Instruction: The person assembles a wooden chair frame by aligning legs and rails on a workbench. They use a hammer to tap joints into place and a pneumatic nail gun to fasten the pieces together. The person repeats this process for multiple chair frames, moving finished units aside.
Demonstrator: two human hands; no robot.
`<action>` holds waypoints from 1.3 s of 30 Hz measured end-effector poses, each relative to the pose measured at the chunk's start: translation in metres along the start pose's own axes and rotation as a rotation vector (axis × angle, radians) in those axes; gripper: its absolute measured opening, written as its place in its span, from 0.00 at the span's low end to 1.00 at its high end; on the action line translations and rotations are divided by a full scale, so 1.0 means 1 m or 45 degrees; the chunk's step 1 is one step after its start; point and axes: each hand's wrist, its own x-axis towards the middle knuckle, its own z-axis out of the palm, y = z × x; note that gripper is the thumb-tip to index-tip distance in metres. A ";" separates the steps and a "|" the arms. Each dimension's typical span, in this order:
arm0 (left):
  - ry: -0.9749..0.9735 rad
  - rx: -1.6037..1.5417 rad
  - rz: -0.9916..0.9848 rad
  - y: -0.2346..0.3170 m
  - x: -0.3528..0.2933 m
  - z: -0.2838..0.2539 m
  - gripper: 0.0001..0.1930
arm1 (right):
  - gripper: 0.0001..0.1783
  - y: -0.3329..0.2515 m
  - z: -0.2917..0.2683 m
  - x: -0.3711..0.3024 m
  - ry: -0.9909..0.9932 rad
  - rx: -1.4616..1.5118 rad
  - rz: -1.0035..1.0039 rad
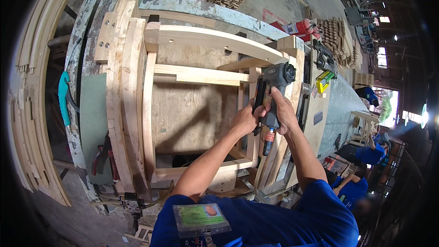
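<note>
A dark grey pneumatic nail gun (280, 77) is held over the right side of a pale wooden frame (201, 77). My right hand (284, 112) is closed round its handle. An orange and black air hose fitting (269, 141) hangs from the handle's lower end. My left hand (247, 120) is closed on the gun's long black magazine (259, 95). The frame has a curved top rail (196, 36) with several round holes and a straight crossbar below it. Its right part is partly hidden by the gun and my hands.
Thick wooden beams (116, 96) and a paint-worn metal bench edge (196, 10) surround the frame. A teal-handled tool (64, 96) and red-handled pliers (97, 160) lie left. Another nail gun (323, 57), a yellow box (324, 82) and red fire extinguishers (302, 27) are right. People work beyond.
</note>
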 end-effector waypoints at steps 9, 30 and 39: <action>0.115 0.524 0.383 0.028 -0.007 -0.033 0.36 | 0.11 0.048 0.010 -0.040 0.099 0.314 -0.537; 0.271 0.761 0.679 0.043 0.012 -0.056 0.35 | 0.25 0.057 0.028 -0.012 0.113 0.496 -0.708; 0.417 -1.019 0.490 0.066 -0.159 -0.092 0.37 | 0.45 -0.008 0.066 -0.063 -0.342 -1.188 -1.189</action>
